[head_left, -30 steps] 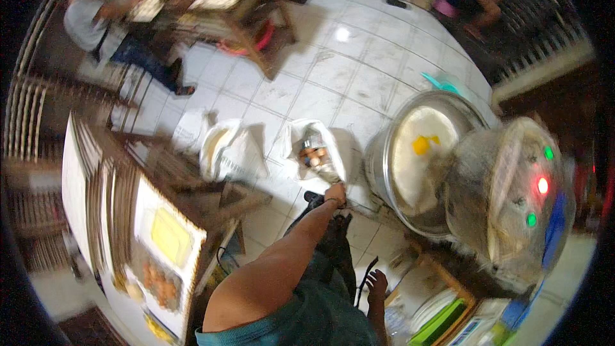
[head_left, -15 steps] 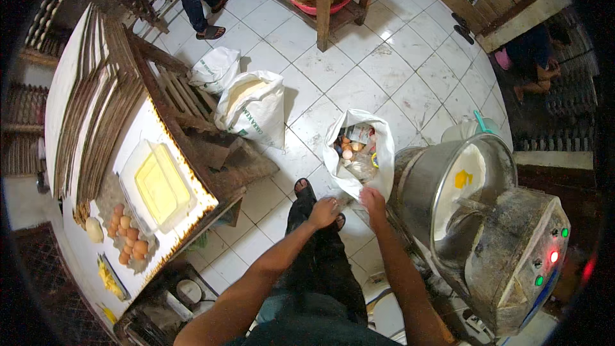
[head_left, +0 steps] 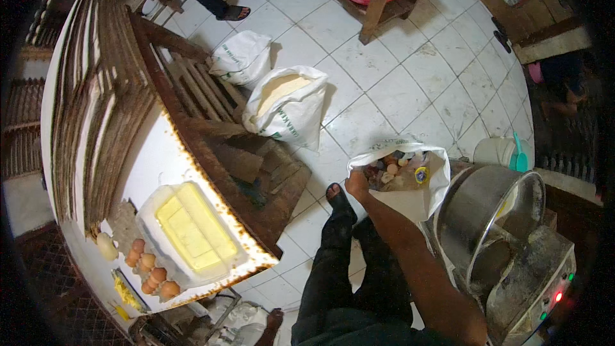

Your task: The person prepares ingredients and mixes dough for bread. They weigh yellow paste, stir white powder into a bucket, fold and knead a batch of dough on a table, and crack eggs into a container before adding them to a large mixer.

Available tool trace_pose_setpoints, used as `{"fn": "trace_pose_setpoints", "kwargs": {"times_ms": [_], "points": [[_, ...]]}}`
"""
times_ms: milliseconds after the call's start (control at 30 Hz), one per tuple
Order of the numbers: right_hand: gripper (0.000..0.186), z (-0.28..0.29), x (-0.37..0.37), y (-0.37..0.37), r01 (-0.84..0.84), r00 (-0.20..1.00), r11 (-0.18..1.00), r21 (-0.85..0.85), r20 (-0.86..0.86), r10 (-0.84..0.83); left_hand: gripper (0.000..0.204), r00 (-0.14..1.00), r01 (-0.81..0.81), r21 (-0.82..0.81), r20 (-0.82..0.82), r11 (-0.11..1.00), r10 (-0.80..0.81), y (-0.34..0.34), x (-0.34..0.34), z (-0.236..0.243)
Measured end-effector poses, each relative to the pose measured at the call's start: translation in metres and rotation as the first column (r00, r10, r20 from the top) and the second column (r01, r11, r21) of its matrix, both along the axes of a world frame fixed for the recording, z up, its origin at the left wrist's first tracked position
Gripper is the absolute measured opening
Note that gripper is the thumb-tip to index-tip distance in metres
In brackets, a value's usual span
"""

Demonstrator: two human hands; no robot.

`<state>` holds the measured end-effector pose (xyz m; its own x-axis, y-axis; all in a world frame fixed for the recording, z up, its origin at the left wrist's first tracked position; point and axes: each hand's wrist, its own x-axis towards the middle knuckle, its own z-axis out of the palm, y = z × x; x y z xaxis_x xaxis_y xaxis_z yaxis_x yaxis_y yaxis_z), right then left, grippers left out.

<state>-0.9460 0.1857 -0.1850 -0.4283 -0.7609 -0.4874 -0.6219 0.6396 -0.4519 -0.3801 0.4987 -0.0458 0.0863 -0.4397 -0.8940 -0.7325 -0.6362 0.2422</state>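
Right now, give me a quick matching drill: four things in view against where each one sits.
Things:
1. eggs
2. yellow block in a white tub
3. open sack of pale powder
4. right hand

Places:
A. on the rim of the white bag of scraps
B. on the tiled floor, beside the wooden pallet
C. on the white table, next to the eggs
D. in a tray at the table's near edge

Pairs: 1-D, 2-C, 3-B, 4-A

We are wearing black trousers (head_left: 349, 269) and dark open sandals (head_left: 338, 200). Our right forearm (head_left: 410, 250) is showing bare, no sleeve covering it.
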Motion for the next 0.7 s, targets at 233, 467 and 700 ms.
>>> {"fn": "trace_pose_setpoints", "kwargs": {"times_ms": [233,467,700], "points": [[0.027,0.048,0.058,-0.05,-0.351,0.928,0.924,0.152,0.185,0.322,0.024,0.881,-0.3,0.05,-0.369,0.953,0.297,-0.009,-0.097,0.029],[0.043,0.008,0.135,-0.079,-0.7,0.701,0.703,0.125,0.309,0.643,0.031,0.803,-0.479,0.044,-0.382,0.877,0.458,-0.051,-0.119,0.02],[0.065,0.096,0.101,-0.039,-0.606,0.759,0.794,0.047,0.331,0.56,0.028,0.755,-0.637,-0.033,-0.23,0.77,0.614,-0.059,-0.177,0.053]]}}
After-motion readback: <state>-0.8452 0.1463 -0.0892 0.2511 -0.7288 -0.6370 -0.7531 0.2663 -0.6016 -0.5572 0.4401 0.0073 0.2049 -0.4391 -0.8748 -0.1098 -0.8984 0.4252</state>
